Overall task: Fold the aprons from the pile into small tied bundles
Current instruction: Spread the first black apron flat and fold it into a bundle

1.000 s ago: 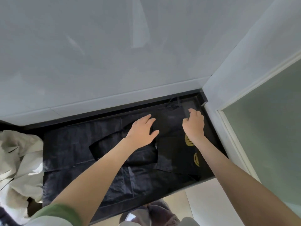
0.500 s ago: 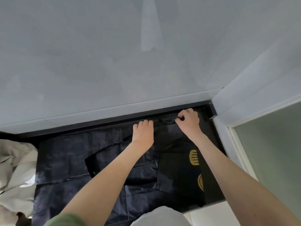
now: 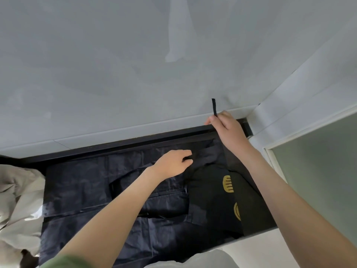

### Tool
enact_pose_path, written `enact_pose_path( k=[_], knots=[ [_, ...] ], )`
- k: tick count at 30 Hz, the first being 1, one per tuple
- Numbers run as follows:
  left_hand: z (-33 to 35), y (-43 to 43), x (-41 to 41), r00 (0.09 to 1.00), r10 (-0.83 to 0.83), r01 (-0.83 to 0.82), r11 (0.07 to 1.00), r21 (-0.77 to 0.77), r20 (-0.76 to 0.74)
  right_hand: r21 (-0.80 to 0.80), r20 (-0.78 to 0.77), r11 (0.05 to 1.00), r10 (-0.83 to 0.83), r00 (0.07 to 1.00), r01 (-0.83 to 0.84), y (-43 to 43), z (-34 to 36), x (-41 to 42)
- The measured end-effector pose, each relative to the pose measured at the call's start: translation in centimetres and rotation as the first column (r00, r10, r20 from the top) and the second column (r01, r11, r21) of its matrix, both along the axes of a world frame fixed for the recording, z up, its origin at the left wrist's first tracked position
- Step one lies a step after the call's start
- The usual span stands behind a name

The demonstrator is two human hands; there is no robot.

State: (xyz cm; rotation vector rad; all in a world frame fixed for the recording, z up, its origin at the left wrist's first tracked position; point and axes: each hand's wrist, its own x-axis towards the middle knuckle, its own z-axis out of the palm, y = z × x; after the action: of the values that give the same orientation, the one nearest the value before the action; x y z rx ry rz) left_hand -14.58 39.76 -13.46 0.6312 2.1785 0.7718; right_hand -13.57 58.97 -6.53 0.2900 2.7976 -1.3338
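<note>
Our right hand pinches the strap, lifted against the wall. Our left hand, fingers curled, pinches the apron lying flat on the counter.

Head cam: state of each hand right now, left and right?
Left hand: closed, fingers pinching the apron fabric near its top edge.
Right hand: closed, pinching the black strap, whose end sticks up above the fingers.

A green sleeve covers the left upper arm.
</note>
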Motion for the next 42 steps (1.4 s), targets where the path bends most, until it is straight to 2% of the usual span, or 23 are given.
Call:
enact_pose_path(
  k=[3, 8, 10, 12, 14, 17, 18, 20, 22, 24, 26, 30, 32, 37, 39, 42],
  knots=[
    [2.2, -0.3, 0.6, 0.986, -0.059, 0.042, 0.992, 0.117, 0.154, -0.067, 0.175, 0.996, 0.070, 0.982, -0.059, -0.9, -0.6, 0.8],
    [5.6, -0.5, -0.1, 0.970, -0.140, 0.110, 0.982, 0.154, 0.199, -0.002, 0.320, 0.953, 0.288, 0.903, -0.303, -2.5, -1.0, 1.9],
    [6.5, -0.9, -0.4, 0.976, -0.147, 0.124, 0.982, 0.145, 0.159, -0.090, 0.413, 0.951, 0.306, 0.858, -0.296, -2.6, -0.9, 2.4],
    [7.0, -1.3, -0.7, 0.986, -0.121, 0.104, 0.984, 0.146, 0.112, -0.220, 0.437, 0.955, 0.277, 0.856, -0.197, -2.6, -0.9, 2.8],
    [7.4, -1.4, -0.7, 0.994, -0.052, 0.033, 0.982, 0.187, 0.097, -0.139, 0.343, 0.982, 0.169, 0.924, -0.128, -2.5, -0.9, 3.2],
    [7.6, -0.8, -0.5, 0.971, 0.163, -0.214, 0.920, 0.329, 0.175, 0.049, 0.006, 0.997, -0.065, 0.998, 0.065, -3.4, -0.9, 4.7],
    [7.7, -0.4, -0.5, 0.959, 0.212, -0.268, 0.895, 0.356, 0.188, 0.093, -0.093, 0.991, -0.088, 0.992, 0.097, -3.7, -1.0, 5.4],
    [7.8, -0.1, -0.6, 0.972, 0.196, -0.231, 0.906, 0.354, 0.132, 0.192, -0.171, 0.981, 0.040, 0.984, -0.006, -4.7, -2.0, 6.9],
    [8.0, 0.1, -0.5, 0.988, 0.117, -0.145, 0.929, 0.340, 0.100, 0.319, -0.079, 0.918, 0.274, 0.958, -0.236, -5.5, -3.5, 8.1],
    [7.8, 0.2, -0.3, 0.991, 0.080, -0.114, 0.930, 0.348, 0.111, 0.374, 0.107, 0.840, 0.383, 0.918, -0.394, -6.3, -5.2, 8.7],
    [7.8, 0.3, -0.2, 0.992, 0.061, -0.096, 0.937, 0.336, 0.113, 0.425, 0.251, 0.808, 0.329, 0.910, -0.409, -7.1, -6.2, 8.7],
    [7.9, 0.2, -0.9, 0.978, 0.013, -0.082, 0.943, 0.322, 0.210, 0.561, 0.413, 0.775, 0.044, 0.910, -0.291, -8.0, -6.7, 8.1],
    [8.0, -0.2, -1.3, 0.987, 0.006, -0.054, 0.954, 0.293, 0.160, 0.611, 0.444, 0.743, -0.037, 0.895, -0.272, -7.8, -6.7, 8.0],
    [6.7, -1.0, -1.9, 0.976, 0.099, -0.057, 0.975, 0.213, -0.192, 0.742, 0.340, 0.627, -0.048, 0.939, -0.237, -5.5, -6.8, 7.8],
    [5.8, -1.0, -2.2, 0.945, 0.118, -0.068, 0.983, 0.170, -0.303, 0.731, 0.343, 0.636, -0.031, 0.939, -0.246, -5.0, -7.1, 7.3],
    [4.8, -0.9, -2.3, 0.918, 0.122, -0.098, 0.992, 0.082, -0.376, 0.679, 0.382, 0.704, -0.098, 0.919, -0.207, -5.1, -7.9, 6.7]
  ],
)
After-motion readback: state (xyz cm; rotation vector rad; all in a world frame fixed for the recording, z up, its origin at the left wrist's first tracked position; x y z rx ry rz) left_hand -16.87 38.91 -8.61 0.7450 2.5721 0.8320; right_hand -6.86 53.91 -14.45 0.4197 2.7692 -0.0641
